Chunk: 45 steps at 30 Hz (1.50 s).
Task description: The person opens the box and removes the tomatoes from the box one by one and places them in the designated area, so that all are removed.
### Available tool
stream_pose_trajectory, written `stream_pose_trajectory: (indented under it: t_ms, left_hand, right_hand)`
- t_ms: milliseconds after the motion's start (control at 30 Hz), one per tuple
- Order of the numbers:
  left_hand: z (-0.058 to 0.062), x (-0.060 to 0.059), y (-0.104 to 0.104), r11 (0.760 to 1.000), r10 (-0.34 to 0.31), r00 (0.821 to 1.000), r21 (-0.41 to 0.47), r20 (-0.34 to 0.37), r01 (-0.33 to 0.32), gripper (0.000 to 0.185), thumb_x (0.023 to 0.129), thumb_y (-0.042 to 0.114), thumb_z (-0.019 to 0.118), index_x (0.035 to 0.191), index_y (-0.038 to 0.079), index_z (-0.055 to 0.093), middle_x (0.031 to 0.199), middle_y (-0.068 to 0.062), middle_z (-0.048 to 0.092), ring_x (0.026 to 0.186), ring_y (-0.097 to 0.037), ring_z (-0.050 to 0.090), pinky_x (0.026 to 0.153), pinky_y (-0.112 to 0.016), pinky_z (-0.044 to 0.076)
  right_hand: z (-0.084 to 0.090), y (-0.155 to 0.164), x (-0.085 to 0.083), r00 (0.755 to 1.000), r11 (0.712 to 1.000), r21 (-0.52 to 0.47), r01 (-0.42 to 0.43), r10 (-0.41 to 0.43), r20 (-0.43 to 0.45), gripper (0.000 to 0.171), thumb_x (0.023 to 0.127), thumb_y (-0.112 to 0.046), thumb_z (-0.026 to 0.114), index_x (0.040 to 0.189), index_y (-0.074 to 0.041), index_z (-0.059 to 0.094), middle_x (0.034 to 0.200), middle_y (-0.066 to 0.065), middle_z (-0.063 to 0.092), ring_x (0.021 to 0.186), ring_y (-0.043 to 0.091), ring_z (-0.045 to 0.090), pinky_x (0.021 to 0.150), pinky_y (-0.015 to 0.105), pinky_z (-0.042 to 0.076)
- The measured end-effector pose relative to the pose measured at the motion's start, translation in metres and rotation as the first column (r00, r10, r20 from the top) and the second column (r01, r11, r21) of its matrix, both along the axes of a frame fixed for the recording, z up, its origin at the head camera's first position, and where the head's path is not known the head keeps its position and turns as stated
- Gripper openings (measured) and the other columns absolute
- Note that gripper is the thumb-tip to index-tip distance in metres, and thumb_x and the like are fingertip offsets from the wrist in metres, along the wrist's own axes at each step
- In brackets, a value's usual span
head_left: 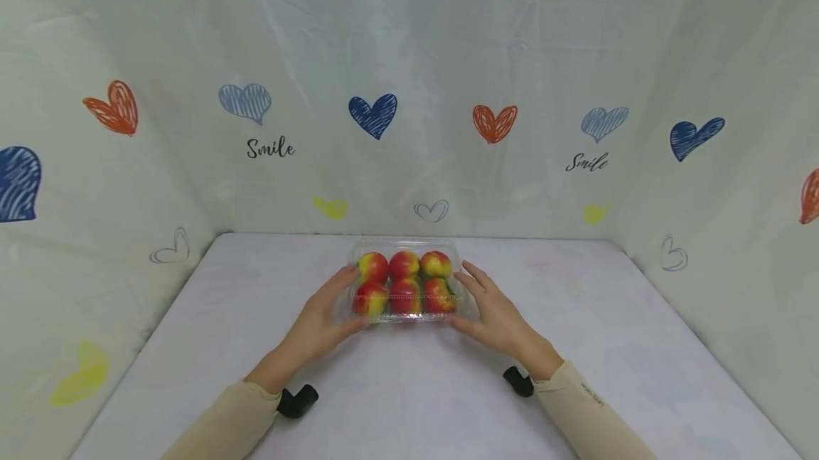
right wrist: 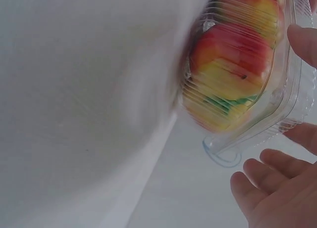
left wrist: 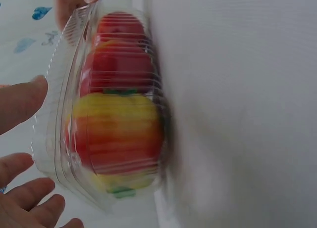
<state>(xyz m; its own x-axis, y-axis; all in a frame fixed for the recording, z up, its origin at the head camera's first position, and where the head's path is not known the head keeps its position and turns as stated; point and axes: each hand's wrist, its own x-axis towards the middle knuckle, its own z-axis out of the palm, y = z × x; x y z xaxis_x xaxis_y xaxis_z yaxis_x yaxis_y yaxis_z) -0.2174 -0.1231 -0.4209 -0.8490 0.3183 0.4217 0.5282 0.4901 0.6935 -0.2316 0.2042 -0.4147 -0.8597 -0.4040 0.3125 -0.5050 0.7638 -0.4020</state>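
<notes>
A clear plastic box (head_left: 406, 282) with six red and yellow peaches (head_left: 404, 265) sits on the white table (head_left: 576, 346), near the back wall. The left hand (head_left: 320, 318) is at the box's left end and the right hand (head_left: 495, 314) at its right end, both with fingers spread wide, holding nothing yet. To lift it well, press both ends evenly and keep it flat.

Word "Smile" in black script, printed twice on heart-patterned backdrop sheet (head_left: 409, 55): once left of centre, once right. Small print on right sleeve (head_left: 591, 394), too small to read.
</notes>
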Motion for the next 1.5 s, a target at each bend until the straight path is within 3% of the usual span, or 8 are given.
stream_pose_trajectory:
  t_ms: [133, 333, 500, 667, 767, 1233, 1367, 1500]
  left_hand:
    - [0.004, -0.002, 0.009, 0.998, -0.043, 0.998, -0.052, -0.051, 0.041, 0.075, 0.077, 0.015, 0.081, 0.142, 0.003, 0.044, 0.15, -0.014, 0.035, 0.14, -0.033, 0.027, 0.112, -0.056, 0.024]
    - [0.014, -0.006, 0.025, 0.98, -0.069, 0.992, -0.192, -0.105, 0.047, 0.077, 0.074, 0.015, 0.083, 0.141, 0.009, 0.047, 0.151, -0.009, 0.037, 0.141, -0.03, 0.026, 0.113, -0.05, 0.024]
    - [0.022, -0.011, 0.038, 0.956, -0.166, 0.971, -0.271, -0.173, 0.116, 0.076, 0.074, 0.019, 0.084, 0.14, 0.007, 0.048, 0.15, -0.012, 0.037, 0.14, -0.032, 0.028, 0.111, -0.05, 0.03]
    - [0.027, -0.018, 0.052, 0.908, -0.237, 0.949, -0.395, -0.207, 0.141, 0.074, 0.077, 0.026, 0.081, 0.141, 0.01, 0.046, 0.15, -0.008, 0.037, 0.141, -0.025, 0.028, 0.113, -0.047, 0.028]
    - [0.031, -0.021, 0.061, 0.878, -0.269, 0.946, -0.45, -0.182, 0.163, 0.074, 0.079, 0.028, 0.079, 0.143, 0.014, 0.045, 0.151, -0.006, 0.037, 0.14, -0.021, 0.029, 0.112, -0.044, 0.031]
    - [0.039, -0.034, 0.097, 0.706, -0.38, 0.918, -0.677, -0.114, 0.209, 0.08, 0.081, 0.038, 0.076, 0.148, 0.021, 0.036, 0.151, -0.004, 0.036, 0.137, -0.019, 0.034, 0.11, -0.037, 0.036]
    - [0.041, -0.035, 0.103, 0.683, -0.386, 0.915, -0.704, -0.12, 0.196, 0.08, 0.081, 0.039, 0.076, 0.148, 0.02, 0.036, 0.151, -0.005, 0.036, 0.137, -0.02, 0.035, 0.11, -0.039, 0.034]
    - [0.042, -0.036, 0.108, 0.661, -0.371, 0.924, -0.726, -0.094, 0.191, 0.08, 0.081, 0.039, 0.075, 0.148, 0.021, 0.036, 0.151, -0.005, 0.036, 0.138, -0.019, 0.033, 0.112, -0.039, 0.032]
  right_hand:
    - [-0.001, 0.003, 0.002, 0.997, 0.999, -0.04, 0.022, -0.019, 0.073, 0.086, 0.08, -0.042, 0.075, 0.148, -0.011, 0.032, 0.155, 0.011, 0.023, 0.135, 0.035, 0.035, 0.103, 0.056, 0.039]
    - [-0.005, 0.006, -0.001, 0.984, 0.995, -0.084, 0.058, -0.043, 0.173, 0.097, 0.079, -0.046, 0.075, 0.15, -0.007, 0.022, 0.154, 0.014, 0.024, 0.14, 0.033, 0.027, 0.109, 0.054, 0.03]
    - [-0.007, 0.007, -0.002, 0.975, 0.989, -0.125, 0.074, -0.045, 0.218, 0.1, 0.078, -0.05, 0.074, 0.15, -0.005, 0.021, 0.152, 0.015, 0.028, 0.137, 0.033, 0.032, 0.11, 0.052, 0.031]
    - [-0.009, 0.009, -0.002, 0.96, 0.984, -0.149, 0.102, -0.058, 0.274, 0.102, 0.078, -0.057, 0.071, 0.15, -0.007, 0.021, 0.149, 0.015, 0.033, 0.128, 0.036, 0.044, 0.102, 0.052, 0.041]
    - [-0.01, 0.01, -0.002, 0.953, 0.98, -0.164, 0.115, -0.062, 0.298, 0.102, 0.077, -0.058, 0.071, 0.15, -0.006, 0.022, 0.148, 0.017, 0.034, 0.127, 0.037, 0.045, 0.101, 0.052, 0.042]
    - [-0.014, 0.014, -0.004, 0.941, 0.961, -0.263, 0.082, 0.012, 0.339, 0.092, 0.08, -0.043, 0.076, 0.146, 0.001, 0.029, 0.148, 0.021, 0.033, 0.127, 0.037, 0.045, 0.103, 0.046, 0.041]
    - [-0.013, 0.014, -0.005, 0.937, 0.958, -0.275, 0.082, 0.02, 0.349, 0.092, 0.08, -0.043, 0.076, 0.145, 0.001, 0.03, 0.147, 0.021, 0.034, 0.126, 0.036, 0.047, 0.103, 0.047, 0.042]
    - [-0.012, 0.015, -0.005, 0.933, 0.955, -0.287, 0.079, 0.031, 0.359, 0.091, 0.08, -0.044, 0.076, 0.146, 0.001, 0.031, 0.148, 0.02, 0.034, 0.126, 0.037, 0.047, 0.102, 0.048, 0.042]
